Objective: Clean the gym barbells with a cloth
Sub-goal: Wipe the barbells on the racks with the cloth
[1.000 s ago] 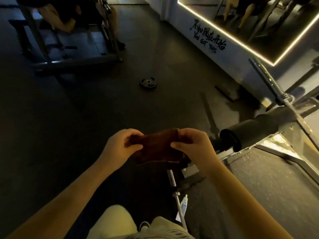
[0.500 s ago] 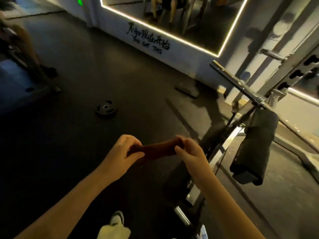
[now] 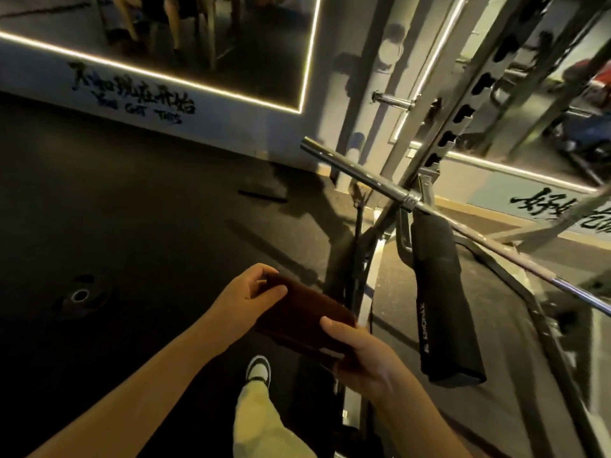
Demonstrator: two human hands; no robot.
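Note:
A folded dark brown cloth is stretched between my two hands at the lower middle of the view. My left hand pinches its far end and my right hand grips its near end. A steel barbell rests across the rack up and to the right, running from its bare end at the centre down to the right edge. A black pad hangs from the bar beside the rack upright. Both hands are below and left of the bar, apart from it.
A small black weight plate lies on the dark rubber floor at the left. A mirror with a lit edge covers the far wall. My leg and shoe stand beside the rack's base frame.
The view has swung right and upward, bringing the rack and barbell to the centre. My hands keep hold of the cloth, now tilted down to the right.

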